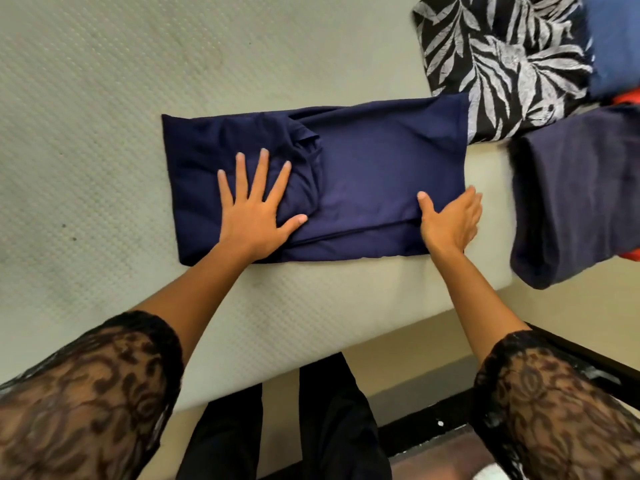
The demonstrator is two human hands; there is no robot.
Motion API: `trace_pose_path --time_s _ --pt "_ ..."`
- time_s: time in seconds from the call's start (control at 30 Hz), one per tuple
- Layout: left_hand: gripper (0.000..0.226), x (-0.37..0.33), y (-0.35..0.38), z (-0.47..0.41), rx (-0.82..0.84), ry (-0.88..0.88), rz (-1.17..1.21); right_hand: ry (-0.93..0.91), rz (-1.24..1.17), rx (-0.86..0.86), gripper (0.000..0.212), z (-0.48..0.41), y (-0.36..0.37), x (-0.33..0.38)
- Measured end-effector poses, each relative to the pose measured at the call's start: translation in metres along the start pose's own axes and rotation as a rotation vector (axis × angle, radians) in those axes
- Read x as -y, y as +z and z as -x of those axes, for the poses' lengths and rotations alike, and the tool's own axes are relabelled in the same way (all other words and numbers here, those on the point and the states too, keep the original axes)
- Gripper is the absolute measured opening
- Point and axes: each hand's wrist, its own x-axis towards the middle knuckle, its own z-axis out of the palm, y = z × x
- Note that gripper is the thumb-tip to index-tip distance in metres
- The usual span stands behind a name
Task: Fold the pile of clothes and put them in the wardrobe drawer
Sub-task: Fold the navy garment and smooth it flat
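Folding item: navy garment (363, 161), folded to a long rectangle, flat on mattress (104, 98), near its front edge; bunched creases left of centre.
L hand (254, 213): flat on garment's left-centre, palm down, fingers spread & straight, thumb out to the right; grips nothing.
R hand (450, 220): on garment's right end near the front corner, thumb on the cloth, fingers straight-ish past the edge, a bit blurred; no pinch seen.
Pile: at right, well clear of L hand. Black/white leaf-print cloth (502, 64) touching garment's far right corner; blue cloth (613, 46) behind it at frame edge; dark navy folded piece (571, 202) just beside R hand, hanging over the mattress edge; red-orange bit (632, 98) peeking out above it.
Person: black lace sleeves (86, 393), black trousers (329, 427), standing at the bed.
Frame: black bed rail (588, 355) lower right.
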Motion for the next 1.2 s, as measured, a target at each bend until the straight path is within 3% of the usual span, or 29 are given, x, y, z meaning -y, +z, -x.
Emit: trace_pose_path --time_s 0.2,0.4,0.47,0.57,0.67,0.8,0.87,0.97,1.07,1.2 --pt "0.089 0.0 0.003 -0.002 0.019 -0.027 -0.031 -0.06 0.01 -0.001 0.068 -0.013 -0.017 0.0" --pt "0.088 -0.012 -0.014 -0.003 0.017 -0.003 0.038 0.176 -0.67 0.291 0.036 -0.02 -0.038 0.022" --pt "0.08 -0.021 -0.02 -0.009 -0.015 -0.002 0.099 0.089 -0.747 0.377 0.034 -0.015 -0.048 0.034" --pt "0.067 -0.027 -0.023 -0.019 0.004 -0.035 0.067 -0.182 -0.787 0.47 0.057 0.007 -0.054 0.06" --pt "0.064 -0.027 -0.021 -0.026 0.042 -0.022 -0.014 -0.529 -0.619 0.505 0.085 0.041 -0.041 0.09" --pt "0.054 -0.023 -0.033 -0.027 -0.032 -0.016 0.156 -0.899 0.075 0.548 0.091 0.082 0.002 0.103" --pt "0.047 -0.018 -0.04 -0.02 -0.208 -0.131 0.298 -0.912 0.237 0.634 0.089 0.093 0.022 0.1" --pt "0.043 -0.01 -0.04 -0.007 -0.334 -0.315 0.453 -0.811 0.144 0.692 0.083 0.098 0.032 0.089" --pt "0.044 -0.011 -0.035 0.001 -0.362 -0.254 0.464 -0.759 0.058 0.709 0.075 0.101 0.031 0.073" --pt "0.053 -0.02 -0.03 0.003 -0.305 -0.115 0.377 -0.74 -0.031 0.906 0.06 0.115 0.027 0.048"
